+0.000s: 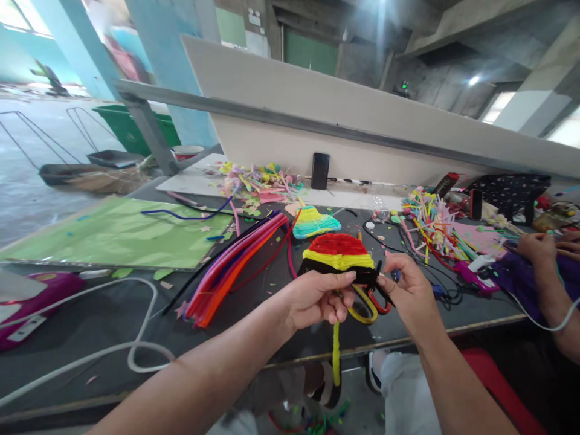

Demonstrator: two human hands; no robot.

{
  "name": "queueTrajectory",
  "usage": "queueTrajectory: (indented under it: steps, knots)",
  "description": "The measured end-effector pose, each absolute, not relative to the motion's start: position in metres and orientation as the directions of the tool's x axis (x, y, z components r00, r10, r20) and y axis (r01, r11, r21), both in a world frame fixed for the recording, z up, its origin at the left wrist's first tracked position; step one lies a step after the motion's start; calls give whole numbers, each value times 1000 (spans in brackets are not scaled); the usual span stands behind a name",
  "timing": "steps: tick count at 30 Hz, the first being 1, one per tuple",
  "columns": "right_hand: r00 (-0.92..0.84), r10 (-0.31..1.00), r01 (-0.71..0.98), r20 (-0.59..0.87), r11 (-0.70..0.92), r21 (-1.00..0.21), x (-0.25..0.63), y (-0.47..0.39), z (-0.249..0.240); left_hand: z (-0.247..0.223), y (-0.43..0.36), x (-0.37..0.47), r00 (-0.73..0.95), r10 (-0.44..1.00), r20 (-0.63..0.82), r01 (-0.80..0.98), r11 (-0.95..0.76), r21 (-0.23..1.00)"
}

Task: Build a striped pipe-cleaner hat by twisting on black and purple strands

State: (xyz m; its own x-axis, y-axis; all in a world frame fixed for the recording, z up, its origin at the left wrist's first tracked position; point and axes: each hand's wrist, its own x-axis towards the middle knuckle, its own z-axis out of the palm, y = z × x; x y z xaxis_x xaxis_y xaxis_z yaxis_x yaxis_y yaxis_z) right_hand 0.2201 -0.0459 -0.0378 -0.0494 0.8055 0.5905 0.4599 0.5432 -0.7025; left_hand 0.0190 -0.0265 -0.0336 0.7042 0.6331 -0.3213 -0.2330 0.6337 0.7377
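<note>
A half-round piece of pipe cleaners point(339, 246), banded red, yellow and black, is held up over the table's front part. My left hand point(317, 297) pinches its black lower edge between thumb and fingers. At the right end of that edge, my right hand point(405, 290) has its fingers closed on a black pipe cleaner. A yellow strand point(336, 353) hangs below my left hand, and yellow and red loops show between the hands. Behind the banded piece lies a yellow and turquoise piece point(315, 222).
Pink, purple and orange pipe cleaners point(240, 266) lie left of my hands, near a green sheet point(113, 232). A phone point(320, 171) leans on the back board. White cables point(145, 302) cross the left side. Another person's hand point(539, 248) is at the far right.
</note>
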Motion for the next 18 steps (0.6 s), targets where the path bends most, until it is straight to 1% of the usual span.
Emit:
queueTrajectory:
  steps: [2, 4, 6, 8, 11, 14, 18]
  knots:
    - [-61, 732, 614, 679, 563, -552, 220, -50, -32, -35, -26, 21, 676, 663, -323, -253, 620, 742]
    - [-106, 679, 708, 727, 565, -424, 218, -55, -27, -37, -25, 23, 648, 689, -326, -276, 611, 742]
    - [-109, 622, 775, 775, 541, -326, 215, -61, -26, -39, -25, 24, 624, 709, -328, -304, 607, 734]
    - [-97, 571, 828, 815, 501, -252, 210, -65, -27, -39, -25, 25, 613, 722, -321, -329, 603, 727]
    - [-100, 537, 866, 837, 461, -192, 205, -67, -31, -39, -26, 25, 611, 738, -286, -363, 582, 727]
    - [-117, 536, 885, 836, 438, -158, 202, -66, -35, -40, -28, 26, 612, 744, -268, -373, 570, 732]
    - [-91, 559, 895, 824, 409, -178, 198, -65, -39, -42, -28, 26, 615, 743, -265, -372, 569, 733]
